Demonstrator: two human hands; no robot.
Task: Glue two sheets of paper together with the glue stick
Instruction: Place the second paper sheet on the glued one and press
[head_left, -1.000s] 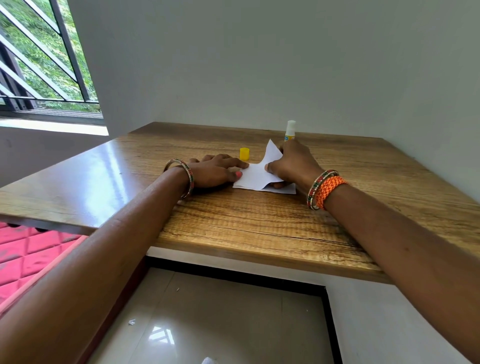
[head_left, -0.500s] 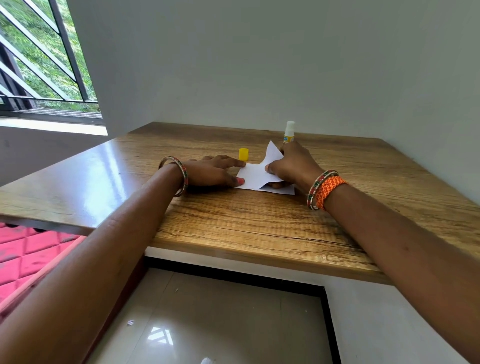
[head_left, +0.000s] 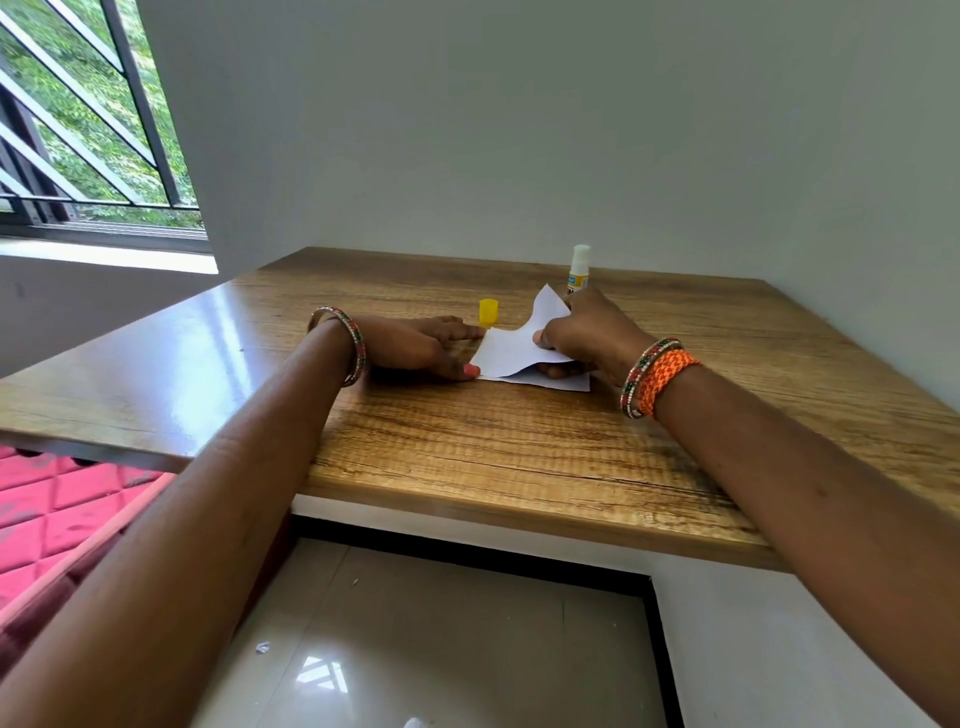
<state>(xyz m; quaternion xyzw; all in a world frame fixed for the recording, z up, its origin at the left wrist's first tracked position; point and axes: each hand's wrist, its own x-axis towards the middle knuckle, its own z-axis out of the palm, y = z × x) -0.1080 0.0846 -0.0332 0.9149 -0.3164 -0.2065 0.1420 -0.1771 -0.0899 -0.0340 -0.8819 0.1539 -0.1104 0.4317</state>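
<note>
Two small white paper sheets lie stacked on the wooden table (head_left: 467, 447). The upper sheet (head_left: 511, 349) is bent upward at its right side, pinched in my right hand (head_left: 584, 338). The lower sheet (head_left: 563, 383) lies flat beneath it. My left hand (head_left: 415, 345) rests flat on the table with its fingertips at the sheets' left edge. The uncapped glue stick (head_left: 578, 270) stands upright just behind my right hand. Its yellow cap (head_left: 488, 312) stands behind my left fingers.
A grey wall closes off the table at the back and right. A barred window (head_left: 88, 130) is at the left. Below the table's near edge are a tiled floor (head_left: 441, 649) and a red quilted mattress (head_left: 57, 514).
My left hand slid slightly left, off the top of the sheet to its edge. My right hand keeps its hold on the lifted upper sheet.
</note>
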